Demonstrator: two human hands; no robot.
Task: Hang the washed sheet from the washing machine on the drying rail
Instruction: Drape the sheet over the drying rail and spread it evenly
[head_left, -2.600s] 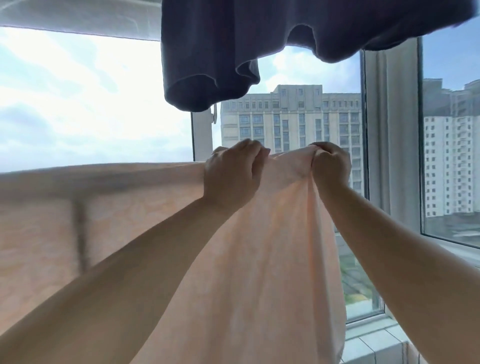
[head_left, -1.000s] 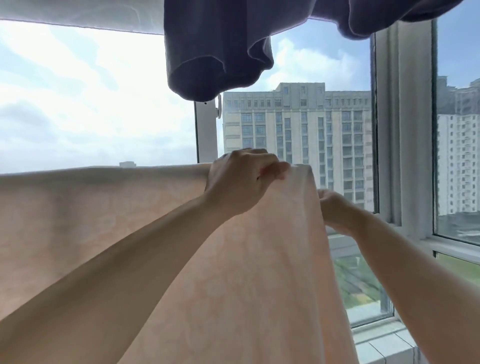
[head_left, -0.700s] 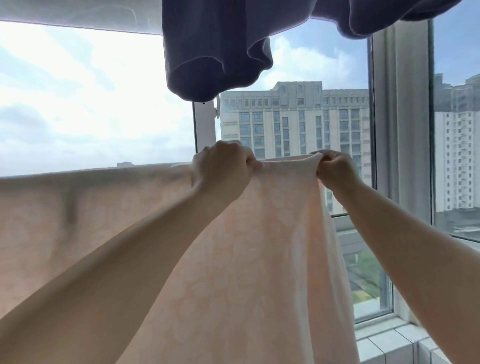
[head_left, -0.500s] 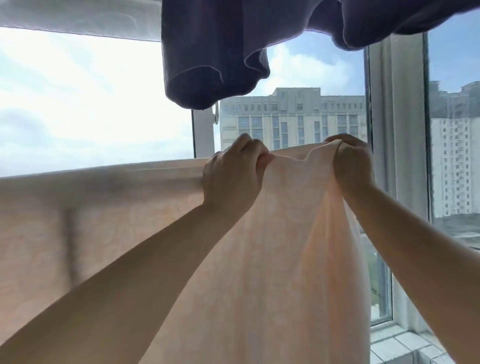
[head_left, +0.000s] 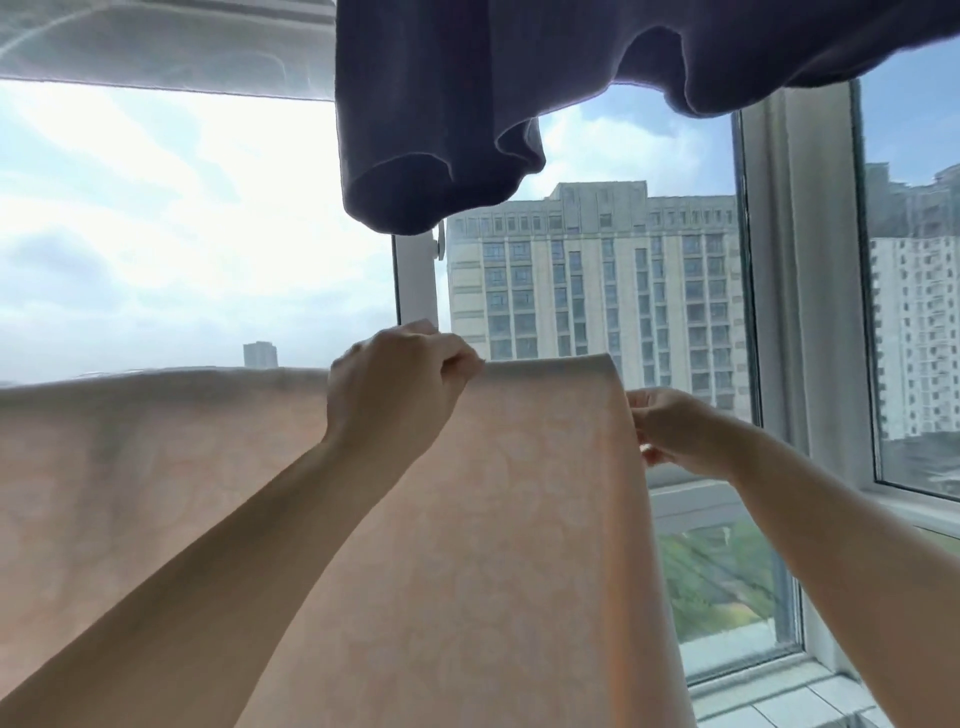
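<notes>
Peach sheet (head_left: 493, 545) runs L–R across mid-frame; left hand (head_left: 395, 384) grips its top fold, right hand (head_left: 675, 436) pinches its right edge, lower.

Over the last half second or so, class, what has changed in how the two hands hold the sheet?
The right hand has dropped from the top fold to the sheet's right side edge, which it now pinches lower down. The top edge, bunched before, now lies flat. The left hand keeps its grip on the top fold, and the dark garment still hangs overhead.
</notes>
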